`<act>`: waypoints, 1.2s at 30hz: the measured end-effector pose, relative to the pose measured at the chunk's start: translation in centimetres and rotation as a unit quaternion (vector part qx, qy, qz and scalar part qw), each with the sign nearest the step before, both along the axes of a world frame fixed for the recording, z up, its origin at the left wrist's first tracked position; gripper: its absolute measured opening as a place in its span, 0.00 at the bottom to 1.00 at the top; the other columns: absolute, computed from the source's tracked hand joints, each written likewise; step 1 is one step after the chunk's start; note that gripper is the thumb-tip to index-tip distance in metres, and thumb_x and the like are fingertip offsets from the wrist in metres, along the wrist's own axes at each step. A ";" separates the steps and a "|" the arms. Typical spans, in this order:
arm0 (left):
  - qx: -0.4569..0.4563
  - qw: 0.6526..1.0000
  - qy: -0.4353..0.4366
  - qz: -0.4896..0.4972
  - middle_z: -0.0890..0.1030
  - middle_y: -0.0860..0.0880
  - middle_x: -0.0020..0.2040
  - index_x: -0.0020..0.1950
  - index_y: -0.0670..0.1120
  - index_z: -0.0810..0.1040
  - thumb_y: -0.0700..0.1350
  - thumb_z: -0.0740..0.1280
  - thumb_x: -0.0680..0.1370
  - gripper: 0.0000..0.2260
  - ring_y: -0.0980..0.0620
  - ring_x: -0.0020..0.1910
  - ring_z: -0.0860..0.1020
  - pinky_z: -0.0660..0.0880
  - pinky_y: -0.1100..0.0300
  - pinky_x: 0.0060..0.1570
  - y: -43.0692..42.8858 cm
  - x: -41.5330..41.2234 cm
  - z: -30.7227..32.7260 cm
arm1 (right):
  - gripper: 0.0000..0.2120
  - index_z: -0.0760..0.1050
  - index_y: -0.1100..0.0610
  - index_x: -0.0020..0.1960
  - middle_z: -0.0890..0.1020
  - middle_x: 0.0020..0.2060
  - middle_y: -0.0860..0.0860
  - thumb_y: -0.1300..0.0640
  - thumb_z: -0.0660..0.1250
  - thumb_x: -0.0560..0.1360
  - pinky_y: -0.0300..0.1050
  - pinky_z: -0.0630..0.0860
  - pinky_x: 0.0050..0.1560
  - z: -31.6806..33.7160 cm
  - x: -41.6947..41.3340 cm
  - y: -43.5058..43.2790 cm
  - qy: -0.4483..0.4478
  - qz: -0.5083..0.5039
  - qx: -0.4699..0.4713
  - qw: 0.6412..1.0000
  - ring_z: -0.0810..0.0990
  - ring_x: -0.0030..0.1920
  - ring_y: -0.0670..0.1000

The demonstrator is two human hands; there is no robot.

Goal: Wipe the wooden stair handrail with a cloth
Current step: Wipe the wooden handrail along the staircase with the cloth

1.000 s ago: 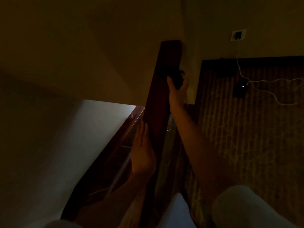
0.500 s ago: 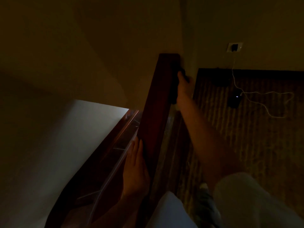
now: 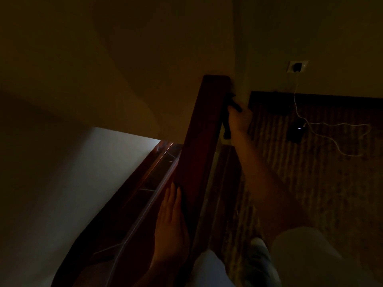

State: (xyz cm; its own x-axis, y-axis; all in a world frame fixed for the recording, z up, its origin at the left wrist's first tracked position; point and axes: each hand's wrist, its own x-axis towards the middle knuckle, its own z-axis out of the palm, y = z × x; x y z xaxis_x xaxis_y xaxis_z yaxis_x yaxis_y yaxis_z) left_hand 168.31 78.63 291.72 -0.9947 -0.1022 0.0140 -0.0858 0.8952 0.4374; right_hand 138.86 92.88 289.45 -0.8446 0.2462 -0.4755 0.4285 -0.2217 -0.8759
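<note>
Gripping the dark cloth against the right flank of the handrail near its far end with the right hand, resting the left hand flat on its nearer left side, and likely to miss patches in this gloom.

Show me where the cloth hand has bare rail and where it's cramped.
Bare: the top of the dark red wooden handrail, between the right hand gripping the dark cloth at the far end and the left hand resting flat on its near side. Cramped: that far end, where the rail meets the wall.
</note>
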 end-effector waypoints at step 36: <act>0.025 1.000 -0.003 0.015 0.55 0.50 0.79 0.79 0.51 0.52 0.50 0.53 0.83 0.24 0.50 0.79 0.54 0.63 0.42 0.72 0.2 0.3 0.0 | 0.11 0.77 0.61 0.59 0.75 0.59 0.56 0.56 0.63 0.81 0.26 0.66 0.52 -1.4 15.1 -4.7 0.002 -0.056 0.057 0.997 0.74 0.59 0.50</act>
State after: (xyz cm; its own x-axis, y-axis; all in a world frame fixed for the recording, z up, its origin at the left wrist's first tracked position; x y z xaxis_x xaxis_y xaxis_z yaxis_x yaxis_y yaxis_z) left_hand 168.60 78.78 291.72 -0.9912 -0.1322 0.0031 -0.1145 0.8696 0.4804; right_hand 153.92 88.17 288.04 -0.8109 0.3913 -0.4351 0.4026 -0.1664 -0.9001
